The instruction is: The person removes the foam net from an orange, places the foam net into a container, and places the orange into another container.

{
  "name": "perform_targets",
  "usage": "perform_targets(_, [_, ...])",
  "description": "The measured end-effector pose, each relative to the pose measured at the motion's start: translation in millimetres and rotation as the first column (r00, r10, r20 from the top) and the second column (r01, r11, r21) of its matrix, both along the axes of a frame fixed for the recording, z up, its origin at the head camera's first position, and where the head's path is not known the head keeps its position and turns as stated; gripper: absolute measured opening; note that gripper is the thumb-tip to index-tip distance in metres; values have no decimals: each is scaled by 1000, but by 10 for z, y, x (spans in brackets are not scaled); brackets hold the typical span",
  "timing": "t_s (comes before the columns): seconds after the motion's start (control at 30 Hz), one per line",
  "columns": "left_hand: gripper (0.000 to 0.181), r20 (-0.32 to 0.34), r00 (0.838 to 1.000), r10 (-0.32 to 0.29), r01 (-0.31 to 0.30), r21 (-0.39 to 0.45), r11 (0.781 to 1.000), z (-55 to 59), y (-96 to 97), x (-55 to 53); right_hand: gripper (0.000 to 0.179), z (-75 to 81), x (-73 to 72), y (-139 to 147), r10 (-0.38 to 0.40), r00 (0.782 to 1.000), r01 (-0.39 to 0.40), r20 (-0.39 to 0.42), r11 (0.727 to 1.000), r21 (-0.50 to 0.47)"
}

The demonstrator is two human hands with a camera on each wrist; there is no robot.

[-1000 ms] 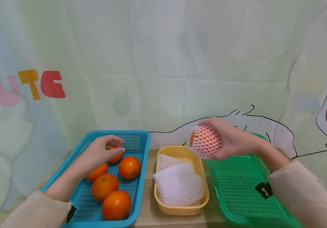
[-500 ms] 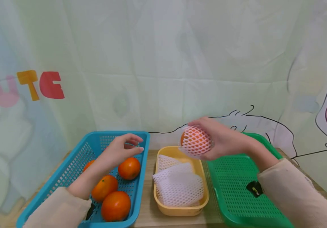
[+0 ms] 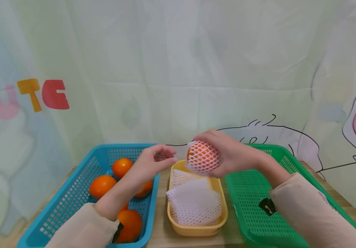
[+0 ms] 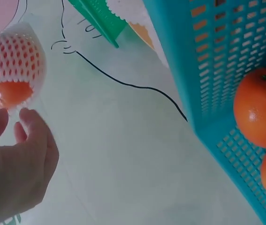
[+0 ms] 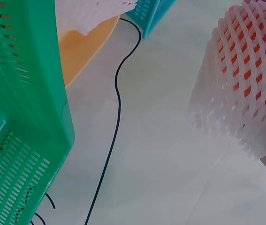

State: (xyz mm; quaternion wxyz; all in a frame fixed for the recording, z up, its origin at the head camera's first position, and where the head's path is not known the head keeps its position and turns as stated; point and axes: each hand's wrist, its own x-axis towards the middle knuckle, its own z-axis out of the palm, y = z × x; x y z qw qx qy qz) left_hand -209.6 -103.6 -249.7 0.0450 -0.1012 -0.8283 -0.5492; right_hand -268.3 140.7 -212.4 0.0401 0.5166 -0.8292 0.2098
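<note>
An orange (image 4: 11,93) sits inside a white foam net sleeve (image 3: 204,156), and my right hand (image 3: 227,153) grips it from the right above the yellow tray (image 3: 196,231). The orange's bare stem end shows in the left wrist view, at the sleeve's opening. My left hand (image 3: 153,162) is held up to the left of the wrapped orange, fingers loosely bent with nothing between them. A small gap separates it from the sleeve in the head view. More foam net sleeves (image 3: 196,203) lie flat in the yellow tray. The right wrist view shows the sleeve's loose end (image 5: 217,112).
To the left stands a blue basket (image 3: 69,193) with several bare oranges (image 3: 102,186), some partly behind my left arm. A green basket (image 3: 243,203) stands on the right, under my right forearm. A printed curtain (image 3: 171,69) hangs behind the wooden table (image 3: 162,234).
My left hand has moved right, from over the blue basket to beside the wrapped orange. My right hand has carried the wrapped orange a little to the left.
</note>
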Motion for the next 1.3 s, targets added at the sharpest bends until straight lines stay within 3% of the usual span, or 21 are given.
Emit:
perform_targets(0.27, [24,-30,996,-82,86,142,986,-69,154,-22,78,-24,10,-76,42,999,-42,-29,999,10])
perform_targets(0.63, [40,39,984,-174,159,249,955,-81,146,-36,80,-61,17,-140,56,997,-56,-44,998,9])
perform_targets(0.93, [58,104,988,-115,83,272,959,-68,232,-47,79,-111,16,-242,53,991,-52,-125,999,16])
perform_targets(1.3, [67,104,991,-79,48,274,961,-55,273,-45,78,-122,51,-416,108,963,-123,-246,991,-46])
